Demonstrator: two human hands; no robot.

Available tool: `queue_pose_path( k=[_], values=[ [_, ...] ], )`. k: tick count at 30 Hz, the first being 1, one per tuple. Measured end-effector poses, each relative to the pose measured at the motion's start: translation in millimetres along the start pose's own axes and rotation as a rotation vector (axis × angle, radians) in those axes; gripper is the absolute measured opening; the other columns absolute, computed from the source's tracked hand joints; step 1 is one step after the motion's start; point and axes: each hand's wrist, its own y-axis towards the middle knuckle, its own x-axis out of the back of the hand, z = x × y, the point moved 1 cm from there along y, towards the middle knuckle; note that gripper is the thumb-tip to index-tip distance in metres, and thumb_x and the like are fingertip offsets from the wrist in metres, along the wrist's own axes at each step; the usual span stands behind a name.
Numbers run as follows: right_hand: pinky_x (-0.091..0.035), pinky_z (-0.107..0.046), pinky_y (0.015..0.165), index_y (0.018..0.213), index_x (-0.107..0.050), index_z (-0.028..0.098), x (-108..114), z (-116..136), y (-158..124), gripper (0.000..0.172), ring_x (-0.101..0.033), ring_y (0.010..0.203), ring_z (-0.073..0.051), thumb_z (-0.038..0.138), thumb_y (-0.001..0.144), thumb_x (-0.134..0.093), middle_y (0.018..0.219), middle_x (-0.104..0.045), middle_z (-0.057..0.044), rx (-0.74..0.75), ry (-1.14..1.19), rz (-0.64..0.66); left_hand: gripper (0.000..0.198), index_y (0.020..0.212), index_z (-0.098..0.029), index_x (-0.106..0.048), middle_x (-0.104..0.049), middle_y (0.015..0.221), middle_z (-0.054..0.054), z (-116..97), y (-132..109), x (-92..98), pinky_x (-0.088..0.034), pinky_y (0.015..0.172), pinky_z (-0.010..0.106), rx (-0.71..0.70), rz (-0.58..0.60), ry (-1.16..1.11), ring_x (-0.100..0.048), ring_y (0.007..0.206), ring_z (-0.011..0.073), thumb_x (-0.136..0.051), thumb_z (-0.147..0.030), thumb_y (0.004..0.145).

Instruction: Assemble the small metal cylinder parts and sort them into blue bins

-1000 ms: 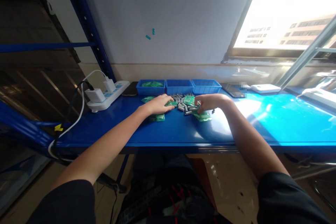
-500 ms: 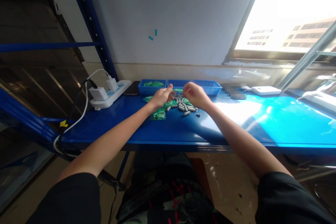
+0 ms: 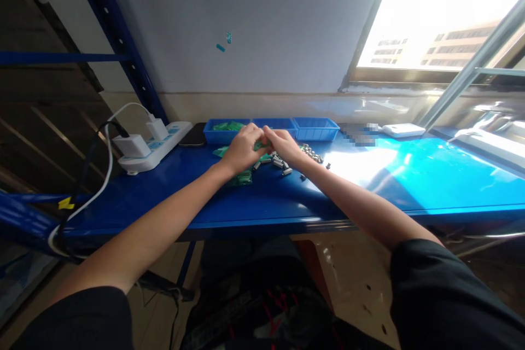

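Observation:
My left hand (image 3: 244, 147) and my right hand (image 3: 284, 146) meet at the fingertips above the blue table (image 3: 270, 202). Both have their fingers drawn in, and whatever lies between them is too small and covered to name. Small silver metal cylinders (image 3: 286, 171) lie scattered under and beside the right hand, with more short metal pieces (image 3: 312, 153) past its wrist. Small green plastic bags (image 3: 244, 178) lie beneath the left hand and wrist, partly hidden; at least one has pieces inside.
Along the wall stand blue trays: a left one (image 3: 209, 134) holding green bags, a middle one (image 3: 287, 130) and a right one (image 3: 315, 130). A dark phone (image 3: 193, 134) and a white power strip (image 3: 158, 149) with plugs are at left. A white box (image 3: 402, 130) lies at right.
My hands, apart half a second ago, have come together at the fingertips. The whole view has shifted slightly, and more metal pieces show beyond my right wrist.

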Motion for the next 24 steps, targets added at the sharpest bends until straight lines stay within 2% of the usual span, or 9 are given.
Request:
queue_pose_path(
  k=[3,6,10,13,16,18,20,22,24],
  values=[
    [-0.031,-0.024,0.053,0.058,-0.046,0.019,-0.2,-2.4,1.9,0.046,-0.041,0.054,-0.011,0.053,0.088,-0.042,0.052,-0.046,0.003,0.049,-0.132,-0.141,0.035,0.083,-0.016,-0.062,-0.059,0.091,0.008,-0.4,-0.5,-1.2,-0.043,0.084,0.033,0.066,0.093,-0.029,-0.056,0.091,0.0232,-0.064,-0.050,0.077],
    [-0.032,-0.024,0.054,0.063,-0.054,0.018,1.8,-1.4,-2.2,0.038,-0.043,0.053,-0.011,0.042,0.091,-0.041,0.050,-0.046,0.003,0.113,-0.271,-0.171,0.046,0.083,-0.015,-0.063,-0.064,0.085,0.008,2.1,0.7,-1.5,-0.044,0.075,0.030,0.306,0.136,-0.223,-0.059,0.083,0.0219,-0.051,-0.060,0.083],
    [-0.038,-0.023,0.061,0.096,-0.071,0.017,-2.1,2.1,-7.9,0.033,-0.052,0.060,-0.013,0.034,0.091,-0.043,0.063,-0.060,0.000,0.284,-0.387,-0.112,0.063,0.073,-0.015,-0.062,-0.064,0.073,0.008,10.1,4.1,0.4,-0.041,0.058,0.027,0.646,0.056,-0.529,-0.058,0.067,0.0181,-0.030,-0.068,0.088],
    [-0.040,-0.024,0.063,0.111,-0.070,0.017,-7.9,2.2,-9.4,0.033,-0.054,0.063,-0.014,0.027,0.087,-0.048,0.070,-0.063,-0.002,0.357,-0.478,-0.118,0.052,0.073,-0.016,-0.060,-0.063,0.069,0.006,18.4,4.7,1.5,-0.038,0.051,0.024,0.770,-0.004,-0.643,-0.054,0.057,0.0145,-0.040,-0.061,0.088],
    [-0.043,-0.026,0.066,0.111,-0.070,0.018,-13.0,2.0,-10.9,0.040,-0.055,0.064,-0.014,0.012,0.078,-0.049,0.075,-0.065,-0.003,0.344,-0.517,-0.125,0.029,0.077,-0.017,-0.056,-0.057,0.065,0.001,23.9,2.9,1.8,-0.037,0.049,0.022,0.759,-0.055,-0.690,-0.052,0.053,0.0118,-0.055,-0.045,0.086],
    [-0.045,-0.026,0.071,0.112,-0.068,0.019,-15.3,2.1,-12.3,0.049,-0.059,0.074,-0.016,0.006,0.069,-0.047,0.085,-0.067,-0.004,0.314,-0.453,-0.122,0.022,0.078,-0.017,-0.054,-0.054,0.065,-0.001,24.9,1.2,2.2,-0.037,0.048,0.020,0.719,-0.076,-0.670,-0.052,0.053,0.0107,-0.057,-0.038,0.085],
    [-0.048,-0.026,0.074,0.110,-0.066,0.018,-16.7,1.5,-13.0,0.051,-0.061,0.086,-0.018,0.005,0.065,-0.047,0.096,-0.068,-0.004,0.260,-0.328,-0.132,0.017,0.082,-0.018,-0.054,-0.055,0.069,-0.001,24.4,-0.5,2.3,-0.038,0.048,0.020,0.680,-0.065,-0.638,-0.054,0.055,0.0104,-0.055,-0.035,0.087],
    [-0.049,-0.027,0.075,0.104,-0.065,0.018,-16.8,-0.2,-12.4,0.041,-0.060,0.091,-0.018,0.010,0.067,-0.050,0.100,-0.068,-0.004,0.185,-0.203,-0.166,0.013,0.089,-0.019,-0.054,-0.058,0.076,0.000,23.4,-1.8,1.8,-0.040,0.048,0.019,0.630,-0.037,-0.616,-0.056,0.058,0.0109,-0.055,-0.031,0.086],
    [-0.049,-0.029,0.076,0.092,-0.065,0.018,-15.8,-2.4,-10.4,0.022,-0.060,0.087,-0.019,0.022,0.073,-0.056,0.091,-0.067,-0.003,0.106,-0.117,-0.186,0.015,0.097,-0.019,-0.054,-0.059,0.081,0.001,22.4,-2.7,0.9,-0.044,0.051,0.020,0.542,-0.007,-0.599,-0.059,0.064,0.0123,-0.056,-0.026,0.084]
  ],
)
